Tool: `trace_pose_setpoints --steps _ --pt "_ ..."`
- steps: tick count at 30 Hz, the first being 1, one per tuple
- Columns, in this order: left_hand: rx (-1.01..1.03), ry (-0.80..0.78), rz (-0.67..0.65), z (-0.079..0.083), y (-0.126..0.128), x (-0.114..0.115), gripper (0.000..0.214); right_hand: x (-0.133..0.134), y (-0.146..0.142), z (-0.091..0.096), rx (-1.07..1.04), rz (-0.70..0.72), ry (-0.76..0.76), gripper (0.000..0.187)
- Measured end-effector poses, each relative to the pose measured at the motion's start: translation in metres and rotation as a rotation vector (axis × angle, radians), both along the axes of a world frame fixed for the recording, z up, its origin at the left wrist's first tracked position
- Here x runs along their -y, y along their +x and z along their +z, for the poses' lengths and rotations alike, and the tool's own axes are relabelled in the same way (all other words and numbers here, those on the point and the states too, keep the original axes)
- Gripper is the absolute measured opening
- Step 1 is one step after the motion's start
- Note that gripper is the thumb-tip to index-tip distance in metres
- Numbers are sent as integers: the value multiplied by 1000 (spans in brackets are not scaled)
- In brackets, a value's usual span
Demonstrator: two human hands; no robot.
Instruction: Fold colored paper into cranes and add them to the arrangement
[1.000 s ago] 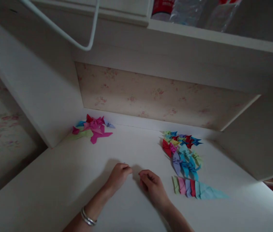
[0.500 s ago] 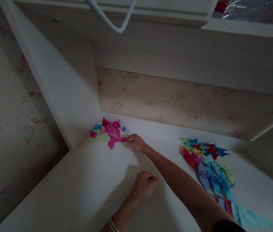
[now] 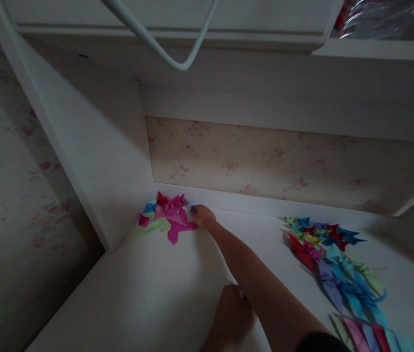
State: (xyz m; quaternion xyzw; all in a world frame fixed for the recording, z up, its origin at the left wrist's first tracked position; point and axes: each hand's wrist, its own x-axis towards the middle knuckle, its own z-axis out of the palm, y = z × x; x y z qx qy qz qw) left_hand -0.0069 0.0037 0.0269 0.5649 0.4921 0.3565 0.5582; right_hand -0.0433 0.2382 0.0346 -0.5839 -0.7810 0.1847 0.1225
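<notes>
My right hand [image 3: 204,215] reaches to the back left corner of the white desk. Its fingertips pinch a small lavender paper crane [image 3: 193,209], mostly covered by the fingers. Just left of them is a pile of folded paper: a flat magenta piece [image 3: 174,232], a pink crane [image 3: 173,206], a red one [image 3: 162,199], a blue one [image 3: 150,208] and a pale green piece [image 3: 161,224]. Nearer to me, my left hand [image 3: 234,313] is closed, partly behind my right forearm; whatever its fingers hold is hidden.
More colourful paper cranes [image 3: 342,274] lie in rows on the right of the desk [image 3: 137,303]. Paper strips [image 3: 368,335] are at the lower right. A shelf [image 3: 265,83] overhangs the desk, and a pale curved cable [image 3: 183,66] hangs in front of it.
My right hand has left the magenta piece's tip and shifted back to the lavender crane. My left hand has moved right and nearer to me. The view has tilted slightly up.
</notes>
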Motion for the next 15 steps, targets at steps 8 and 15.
trace_pose_setpoints --steps 8,15 --pt "-232 24 95 -13 7 -6 24 42 68 12 -443 -84 69 26" --pt "-143 97 108 -15 7 -4 39 154 168 3 -818 -178 -28 35"
